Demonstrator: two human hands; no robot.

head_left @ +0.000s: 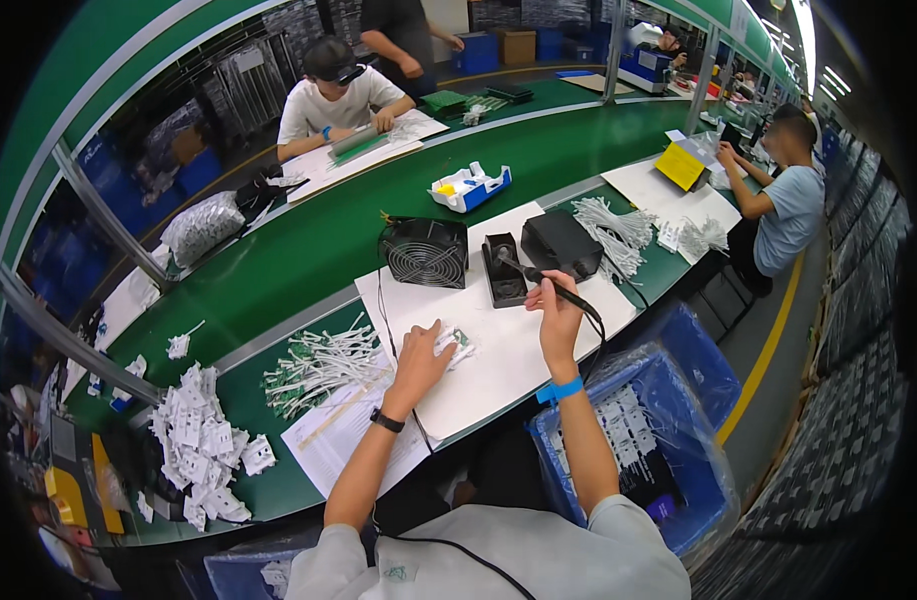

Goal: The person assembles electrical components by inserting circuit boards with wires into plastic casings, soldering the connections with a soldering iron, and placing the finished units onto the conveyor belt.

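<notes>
— So, where are your hands right now?

— My left hand [425,352] is pressed flat on a small white part with wires [455,345], pinning it to the white sheet [498,350] on the table [278,480]. My right hand [556,318] is closed around the soldering iron [548,283], tip pointing up toward its black stand [502,268].

— How far along does it look?

— Hard to call. A heap of wired pieces [318,365] lies just left of my hand, and white parts [200,440] are piled further left. I'd guess plenty is left, since the iron isn't on the part yet.

— And around you?

— A small black fan [424,252] and a black box [560,243] sit at the back of the sheet. A blue bin lined with plastic [668,440] stands beside my right arm. Beyond is a long green conveyor [378,210], with other people seated at their own places along the line.
</notes>
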